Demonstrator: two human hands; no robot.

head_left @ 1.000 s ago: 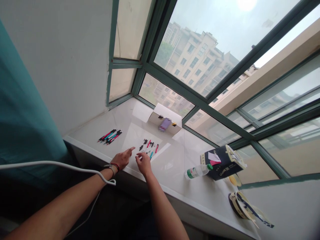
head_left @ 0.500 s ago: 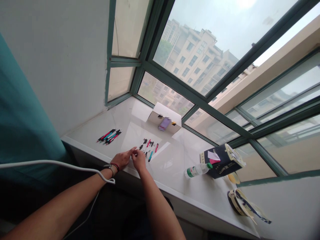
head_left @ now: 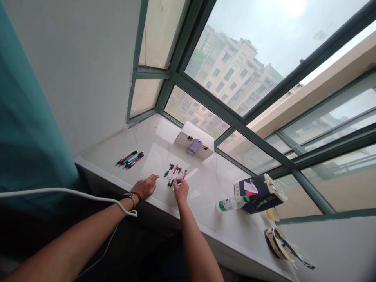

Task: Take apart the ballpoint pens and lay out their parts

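Observation:
My left hand (head_left: 146, 187) rests near the front edge of the white sill, its fingers bent in and the fingertips together. Anything between them is too small to make out. To its right, my right hand (head_left: 181, 191) reaches down among loose pen parts, thumb and fingers pinched where a teal barrel lay. The hand covers most of that spot. Around its fingertips lie a pink pen barrel (head_left: 175, 169), another pink barrel (head_left: 185, 174) and several small black pen pieces (head_left: 166, 174). Off to the left is a pile of pens (head_left: 129, 159) in pink, teal and black.
A white open box (head_left: 195, 137) stands against the window. On the right are a water bottle (head_left: 230, 204) with a green cap, a dark carton (head_left: 260, 194) and a round banded container (head_left: 277, 243). A white cable (head_left: 64, 190) crosses above my left forearm.
My hands were together at the sill's front; now they are apart. My right hand has moved right and away from me, onto the pen parts. The left has stayed nearly in place.

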